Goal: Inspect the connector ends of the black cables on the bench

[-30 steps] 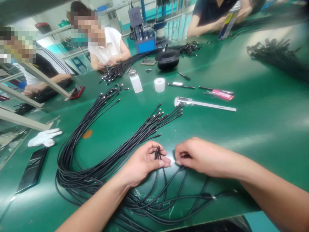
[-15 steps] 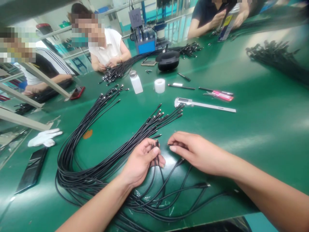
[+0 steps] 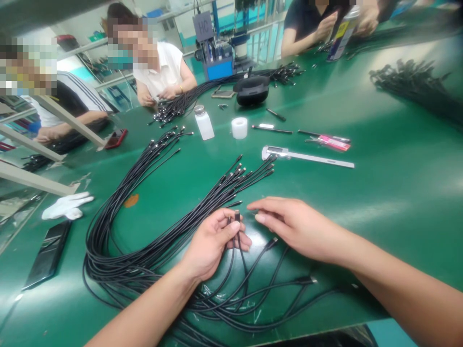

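Note:
My left hand (image 3: 219,236) is closed on two black cables (image 3: 243,260). One cable's plug (image 3: 237,216) stands upright between thumb and fingers, and the other end sits just left of it. To the right, my right hand (image 3: 282,219) hovers a short way off, thumb and index finger apart, with nothing clearly visible between them. A large bundle of black cables (image 3: 144,255) curves round behind my left hand, its plugs fanned out beyond the fingers. Below the hands, several loose cable ends lie on the table, among them a plug (image 3: 272,242) under my right hand.
On the green table (image 3: 379,202) are a digital caliper (image 3: 314,159), a tape roll (image 3: 239,128), a white bottle (image 3: 204,124), pens, a black case (image 3: 252,91), a phone (image 3: 48,253) and a white glove (image 3: 67,206). Co-workers sit opposite with more cable bundles (image 3: 173,108).
My right hand's thumb and index finger have parted; the small dark thing between them no longer shows. My left hand has shifted very slightly to the right with the cables.

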`<state>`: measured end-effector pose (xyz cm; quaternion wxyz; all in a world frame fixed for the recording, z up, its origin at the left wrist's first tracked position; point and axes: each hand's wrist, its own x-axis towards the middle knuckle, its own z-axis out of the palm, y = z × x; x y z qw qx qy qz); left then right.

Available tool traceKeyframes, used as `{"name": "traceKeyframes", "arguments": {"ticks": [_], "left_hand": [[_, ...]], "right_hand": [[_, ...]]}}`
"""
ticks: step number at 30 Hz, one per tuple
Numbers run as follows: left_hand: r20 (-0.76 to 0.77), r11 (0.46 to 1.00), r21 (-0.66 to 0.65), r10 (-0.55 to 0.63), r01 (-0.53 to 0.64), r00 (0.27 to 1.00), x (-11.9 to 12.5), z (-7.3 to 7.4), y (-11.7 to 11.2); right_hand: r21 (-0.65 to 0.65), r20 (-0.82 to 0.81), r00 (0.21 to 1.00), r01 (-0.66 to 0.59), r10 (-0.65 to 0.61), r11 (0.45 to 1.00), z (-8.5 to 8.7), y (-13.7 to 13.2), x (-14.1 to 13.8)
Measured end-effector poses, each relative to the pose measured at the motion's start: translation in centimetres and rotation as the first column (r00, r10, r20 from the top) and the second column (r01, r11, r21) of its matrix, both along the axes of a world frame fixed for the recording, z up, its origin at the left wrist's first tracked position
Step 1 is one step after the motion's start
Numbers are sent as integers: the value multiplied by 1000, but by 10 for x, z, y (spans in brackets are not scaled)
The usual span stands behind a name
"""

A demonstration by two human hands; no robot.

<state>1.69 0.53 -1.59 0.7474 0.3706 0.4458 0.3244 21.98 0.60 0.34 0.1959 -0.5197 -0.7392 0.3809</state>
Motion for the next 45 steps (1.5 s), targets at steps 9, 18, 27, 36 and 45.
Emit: {"name": "traceKeyframes", "arguments": {"ticks": [9,18,27,36,45], "left_hand": [[-125,987,123,116,-101,985,4,2,-5],[-209,977,178,151,-114,966,4,0,-8],[-374,952,304,145,-27,916,4,1,-12],[-403,937,349,153,-3,903,5,0,-13],[-429,929,370,152,19,890,4,0,-14]], "right_hand": [[-29,-54,997,-55,53,998,2,-2,-3],[-34,-146,988,-61,55,998,3,-5,-8],[-28,-222,972,-82,74,996,4,-8,-12],[-9,-200,976,-84,81,996,2,-9,-12],[-11,-185,979,-94,90,995,3,-9,-12]]}}
